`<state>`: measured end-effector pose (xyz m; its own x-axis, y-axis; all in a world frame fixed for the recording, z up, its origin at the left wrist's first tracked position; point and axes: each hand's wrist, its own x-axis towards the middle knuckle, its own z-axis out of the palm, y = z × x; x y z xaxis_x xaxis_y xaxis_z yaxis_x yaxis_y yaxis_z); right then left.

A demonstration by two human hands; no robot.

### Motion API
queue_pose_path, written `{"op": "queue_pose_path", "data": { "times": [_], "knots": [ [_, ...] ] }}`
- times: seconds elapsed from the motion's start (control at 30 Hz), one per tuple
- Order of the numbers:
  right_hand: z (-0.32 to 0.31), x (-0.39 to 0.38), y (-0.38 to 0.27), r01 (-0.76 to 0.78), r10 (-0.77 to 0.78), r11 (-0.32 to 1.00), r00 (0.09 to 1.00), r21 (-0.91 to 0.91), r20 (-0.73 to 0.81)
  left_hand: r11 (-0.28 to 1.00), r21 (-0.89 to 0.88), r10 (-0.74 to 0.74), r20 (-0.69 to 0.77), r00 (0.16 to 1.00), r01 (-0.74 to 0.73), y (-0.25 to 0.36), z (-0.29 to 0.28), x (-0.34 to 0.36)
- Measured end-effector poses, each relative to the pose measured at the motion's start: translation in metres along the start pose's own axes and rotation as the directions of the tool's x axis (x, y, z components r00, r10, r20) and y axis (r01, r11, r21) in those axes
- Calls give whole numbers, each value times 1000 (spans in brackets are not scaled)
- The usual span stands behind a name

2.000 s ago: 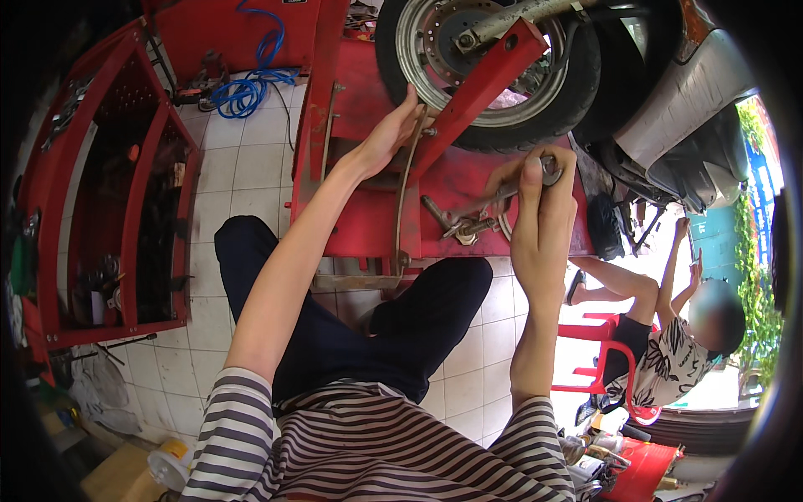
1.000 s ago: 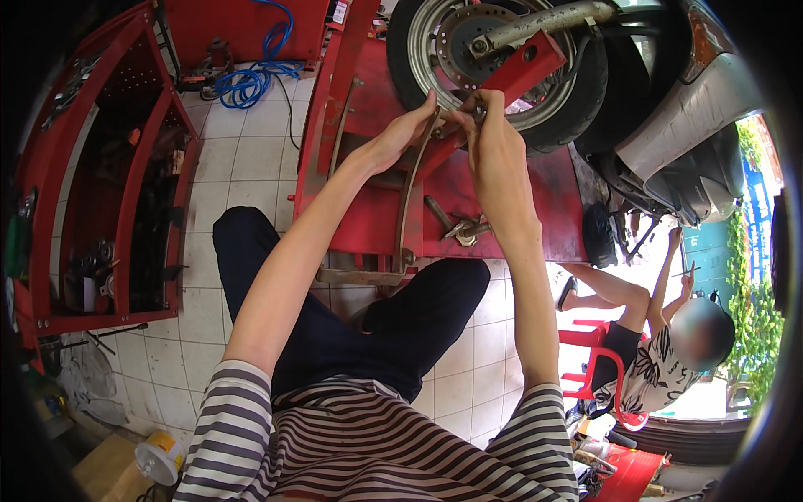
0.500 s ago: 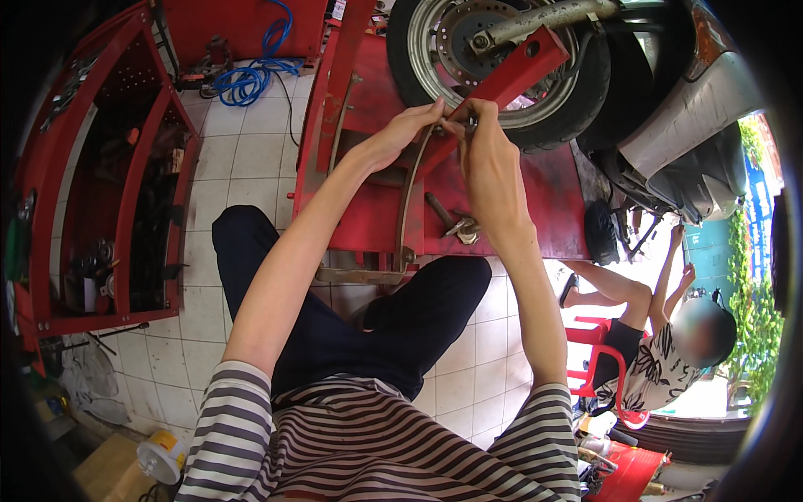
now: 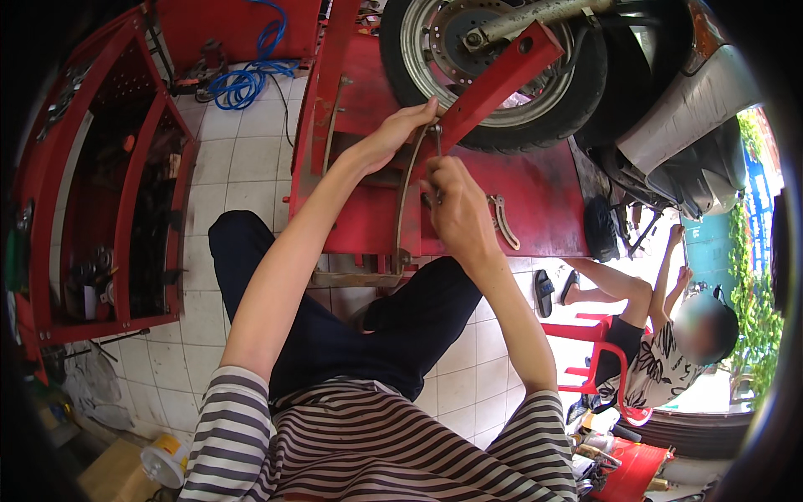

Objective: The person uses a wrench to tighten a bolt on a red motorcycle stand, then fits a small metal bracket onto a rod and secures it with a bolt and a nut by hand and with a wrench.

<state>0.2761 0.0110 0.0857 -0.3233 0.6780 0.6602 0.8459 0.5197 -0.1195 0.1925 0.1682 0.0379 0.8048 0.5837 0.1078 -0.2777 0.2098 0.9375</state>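
Observation:
My left hand is closed at the upper end of a curved metal bar, beside a bolt on a slanting red steel arm. My right hand is closed on a wrench that reaches up to that bolt; the fingertips are partly hidden. These parts sit over a red steel platform. A scooter's front wheel is just beyond the arm, and a small slotted metal piece lies right of my right hand.
A red tool rack is left, a blue hose upper left. A scooter body overhangs upper right. Another person sits on a red chair at right, hands raised, near sandals and a red drum.
My right hand came left to the bolt with the wrench, then swung down, so the wrench now hangs below the bolt. My left hand stays near the bar's top end.

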Motion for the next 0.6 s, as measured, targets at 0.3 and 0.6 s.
{"op": "queue_pose_path", "data": {
  "times": [0.3, 0.6],
  "knots": [
    [21, -25, -6, -16, 16, 997, 1000, -78, -10, 1000, -14, 10, 29, 1000, -10, -3, -3, 2],
    [32, -50, 2, -62, 62, 998, 998, -17, 24, 1000, -25, 6, 23, 1000, -6, -5, -3, 5]
  ]
}}
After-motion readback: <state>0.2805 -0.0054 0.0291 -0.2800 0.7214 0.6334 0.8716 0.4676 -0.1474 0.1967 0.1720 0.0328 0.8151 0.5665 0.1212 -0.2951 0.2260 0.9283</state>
